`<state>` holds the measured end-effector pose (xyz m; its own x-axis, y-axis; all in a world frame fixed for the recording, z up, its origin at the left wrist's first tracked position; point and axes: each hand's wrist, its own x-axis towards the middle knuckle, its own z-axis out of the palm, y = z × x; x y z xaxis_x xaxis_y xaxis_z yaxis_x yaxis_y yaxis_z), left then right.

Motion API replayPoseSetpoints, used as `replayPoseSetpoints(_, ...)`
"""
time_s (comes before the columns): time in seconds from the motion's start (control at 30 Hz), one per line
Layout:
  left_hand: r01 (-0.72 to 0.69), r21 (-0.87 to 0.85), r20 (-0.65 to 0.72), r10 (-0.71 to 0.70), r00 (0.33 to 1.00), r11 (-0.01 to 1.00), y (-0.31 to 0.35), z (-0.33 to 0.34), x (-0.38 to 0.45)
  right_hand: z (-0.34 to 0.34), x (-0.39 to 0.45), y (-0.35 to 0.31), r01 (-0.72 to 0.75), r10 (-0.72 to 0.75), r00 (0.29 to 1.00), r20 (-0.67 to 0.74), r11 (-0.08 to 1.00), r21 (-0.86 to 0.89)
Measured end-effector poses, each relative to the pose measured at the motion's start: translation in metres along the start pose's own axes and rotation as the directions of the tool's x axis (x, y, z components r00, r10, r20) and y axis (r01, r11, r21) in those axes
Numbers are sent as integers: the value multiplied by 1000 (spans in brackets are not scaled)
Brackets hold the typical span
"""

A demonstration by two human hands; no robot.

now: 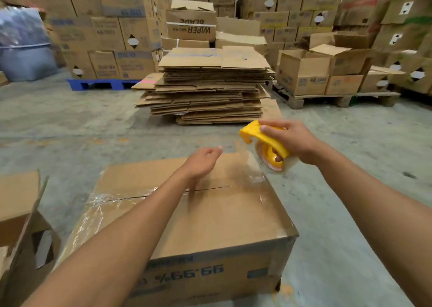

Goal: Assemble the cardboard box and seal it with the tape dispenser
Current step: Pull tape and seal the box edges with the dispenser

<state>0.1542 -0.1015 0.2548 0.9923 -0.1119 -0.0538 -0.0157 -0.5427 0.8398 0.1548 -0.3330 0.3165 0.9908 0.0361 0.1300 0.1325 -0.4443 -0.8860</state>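
Box [210, 217] sat on floor [70, 124], centre low, flaps shut, clear tape over seam. Right hand [292, 143] gripped dispenser [264, 143] at 2 o'clock off far right corner, tape strip stretched to box top, likely ready for tearing. Left hand [203, 161] hovered over far edge, blurry, fingers loose, holding nothing. Open box [21, 224] crowded 9 o'clock. Flat stack [210, 89] at 12 o'clock. Bare floor at 3 o'clock.

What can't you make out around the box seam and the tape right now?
Head view only:
- Middle of the cardboard box seam: hidden under the left forearm.
- Left hand: motion-blurred, contact with the box unclear.
- Tape dispenser blade: faces away, in the right hand.
- Clear tape strip: transparent, edges uncertain.
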Motion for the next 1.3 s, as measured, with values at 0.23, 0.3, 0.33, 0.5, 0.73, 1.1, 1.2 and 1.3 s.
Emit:
replayPoseSetpoints(0.23,243,-516,231,-140,963,821,23,-16,-18,9,-36,-2,-75,-30,898,439,973,220)
replayPoseSetpoints(0.3,300,-491,308,-159,938,818,25,-18,-22,9,-41,2,-119,-14,867,498,965,235)
replayPoseSetpoints(0.33,331,-473,347,-173,922,817,26,-17,-23,8,-43,3,-137,-5,861,509,961,242)
replayPoseSetpoints(0.5,429,-603,469,-137,873,672,31,-12,-23,-2,-46,8,-177,7,872,490,936,303)
replayPoseSetpoints(0.73,500,-751,542,-29,840,432,38,-1,-18,-15,-47,15,-197,1,890,455,902,384)
replayPoseSetpoints(1.1,519,-743,563,-26,826,423,42,7,-15,-26,-47,25,-230,25,903,428,870,435)
replayPoseSetpoints(1.2,517,-733,566,-25,824,443,44,8,-17,-29,-49,25,-225,27,904,426,878,422)
replayPoseSetpoints(1.3,517,-716,560,-55,826,470,44,9,-17,-31,-50,24,-215,21,901,434,889,403)
